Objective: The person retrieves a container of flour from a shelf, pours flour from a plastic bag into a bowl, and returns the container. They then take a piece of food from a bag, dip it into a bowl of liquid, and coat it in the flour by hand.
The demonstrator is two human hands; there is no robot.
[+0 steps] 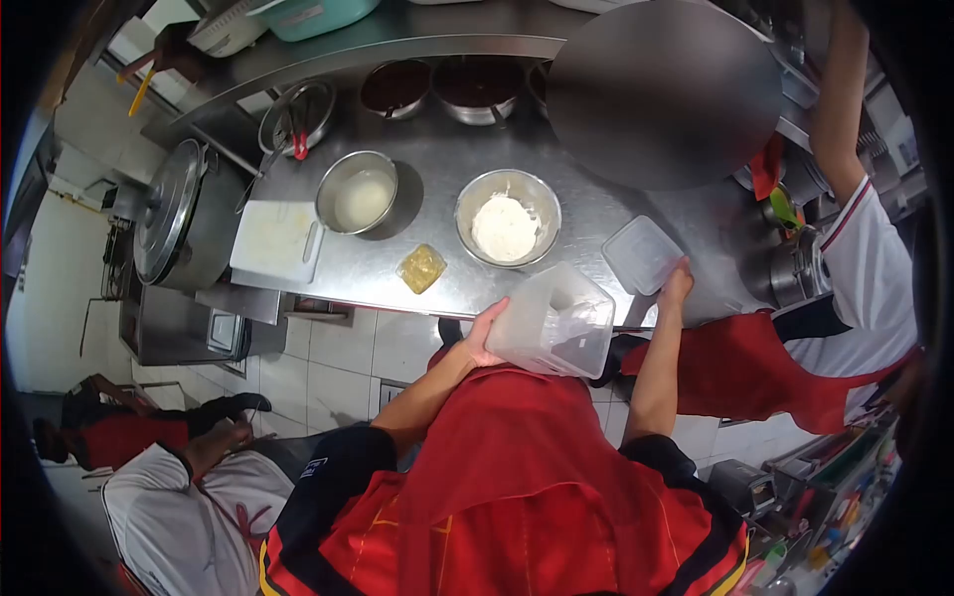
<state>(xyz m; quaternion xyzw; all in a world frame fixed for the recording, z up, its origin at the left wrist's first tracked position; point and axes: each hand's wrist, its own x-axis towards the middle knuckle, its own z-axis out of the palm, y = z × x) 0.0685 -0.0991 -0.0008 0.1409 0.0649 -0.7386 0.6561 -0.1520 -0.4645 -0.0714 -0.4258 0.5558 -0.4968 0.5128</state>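
My left hand [484,333] grips a clear plastic container [555,323], tilted against the table's front edge, with some pale residue inside. In my right hand [677,282] is a translucent square lid [641,255], held by its right corner over the steel table. Just beyond the container stands a metal bowl [465,238] with a white, creamy mass [504,228] in it. To the left sit a small clear tub of yellowish food [421,268] and a steel pot [324,189] holding pale liquid.
A white cutting board [268,243] lies at the table's left end, near a large lidded pot [184,214]. Bowls of dark sauce [396,84] line the back. A co-worker in a red apron [745,372] stands close on my right; another person in white [164,517] is behind left.
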